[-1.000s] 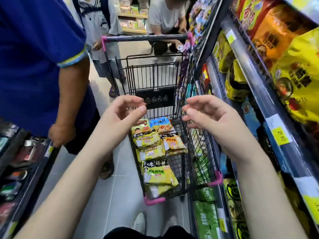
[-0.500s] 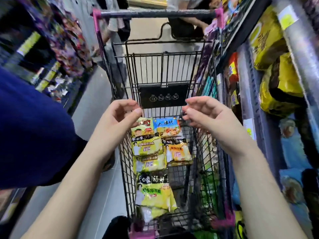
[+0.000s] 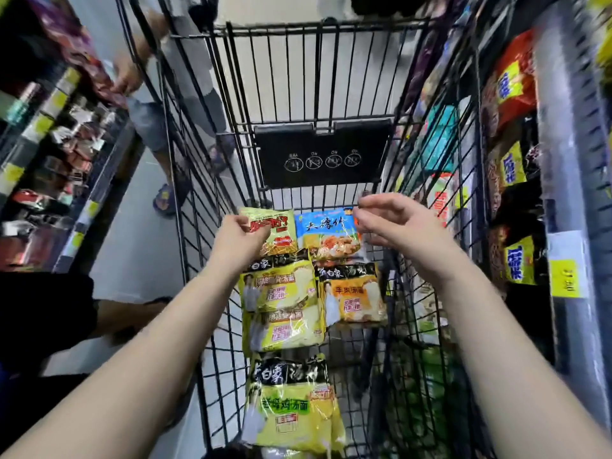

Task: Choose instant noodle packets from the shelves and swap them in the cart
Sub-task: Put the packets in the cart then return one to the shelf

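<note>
Hands dropped into black wire cart (image 3: 281, 28): left hand (image 3: 236, 241) pinches far-left green plastic noodle packet (image 3: 276, 233) by edge; right hand (image 3: 397, 226) loose, empty. Packet light, slippery, crushable.

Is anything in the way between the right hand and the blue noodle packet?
Nothing visible does. The right hand hovers at the right edge of the blue noodle packet, whose top lies bare in the cart.
</note>
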